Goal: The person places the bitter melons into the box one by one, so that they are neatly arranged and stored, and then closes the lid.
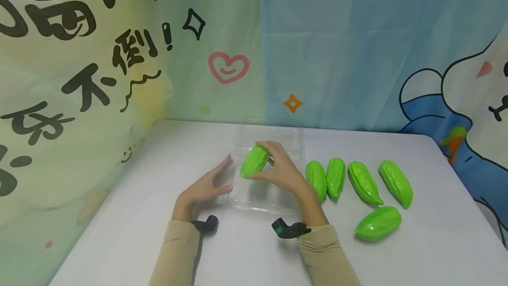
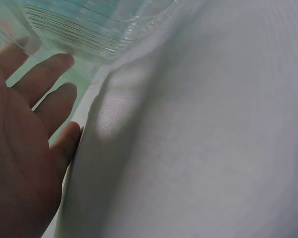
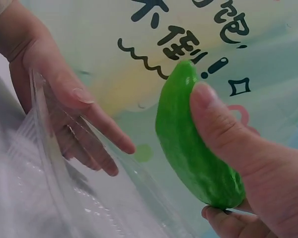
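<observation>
Covering table (image 1: 139, 233): white cloth; behind, cartoon-print backdrop (image 1: 337, 47) with hearts.

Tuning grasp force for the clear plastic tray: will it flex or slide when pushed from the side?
Probably flexes: the clear tray has thin see-through walls, ribbed in the left wrist view. Likely light, so apt to slide on the smooth white table; the left hand lies flat against its side with straight fingers. The right hand holds a green gourd over it.

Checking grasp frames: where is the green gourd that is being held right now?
Head view: the gourd is in the right hand, over the clear plastic tray at table centre, with the left hand against the tray's left edge.
</observation>
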`<action>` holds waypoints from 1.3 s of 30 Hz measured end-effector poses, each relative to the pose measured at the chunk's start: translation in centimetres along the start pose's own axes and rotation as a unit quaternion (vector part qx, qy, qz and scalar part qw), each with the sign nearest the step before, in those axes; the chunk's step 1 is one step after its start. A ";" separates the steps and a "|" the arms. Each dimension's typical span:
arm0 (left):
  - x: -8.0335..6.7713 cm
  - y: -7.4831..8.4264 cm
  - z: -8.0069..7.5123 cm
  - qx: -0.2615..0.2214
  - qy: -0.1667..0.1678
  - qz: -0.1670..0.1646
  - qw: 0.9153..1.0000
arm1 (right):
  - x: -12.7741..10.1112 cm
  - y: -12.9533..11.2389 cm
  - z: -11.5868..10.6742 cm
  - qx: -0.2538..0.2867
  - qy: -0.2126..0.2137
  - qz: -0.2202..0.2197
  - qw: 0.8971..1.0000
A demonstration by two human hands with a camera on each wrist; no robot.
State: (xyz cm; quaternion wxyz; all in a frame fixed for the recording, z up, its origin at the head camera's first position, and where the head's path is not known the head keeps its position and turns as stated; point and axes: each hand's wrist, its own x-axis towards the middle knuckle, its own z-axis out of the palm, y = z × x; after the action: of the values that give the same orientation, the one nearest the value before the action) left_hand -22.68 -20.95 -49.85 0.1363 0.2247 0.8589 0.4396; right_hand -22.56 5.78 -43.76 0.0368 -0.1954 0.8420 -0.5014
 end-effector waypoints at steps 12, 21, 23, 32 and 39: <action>-0.1 0.2 -0.2 0.002 0.001 -0.008 1.000 | 0.8 0.6 1.0 -0.006 -0.008 0.005 1.000; 0.0 0.3 -0.1 0.007 0.001 -0.010 1.000 | 0.8 1.6 1.4 -0.017 -0.018 -0.010 1.000; 0.0 0.3 -0.1 0.008 0.001 -0.009 1.000 | 0.7 1.9 1.5 -0.018 -0.025 -0.013 0.999; -0.1 0.2 -0.1 0.012 -0.003 -0.005 1.000 | 0.6 2.5 2.3 -0.027 -0.058 -0.029 0.998; 0.1 0.0 -0.1 0.014 -0.002 0.003 1.000 | 0.5 2.2 2.2 -0.091 -0.060 -0.020 0.994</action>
State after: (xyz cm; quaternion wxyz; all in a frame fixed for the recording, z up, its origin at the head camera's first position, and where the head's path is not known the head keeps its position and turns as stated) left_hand -22.80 -21.00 -49.79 0.1337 0.2301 0.8638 0.4278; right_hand -23.06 4.73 -46.69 0.0590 -0.2447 0.8762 -0.4111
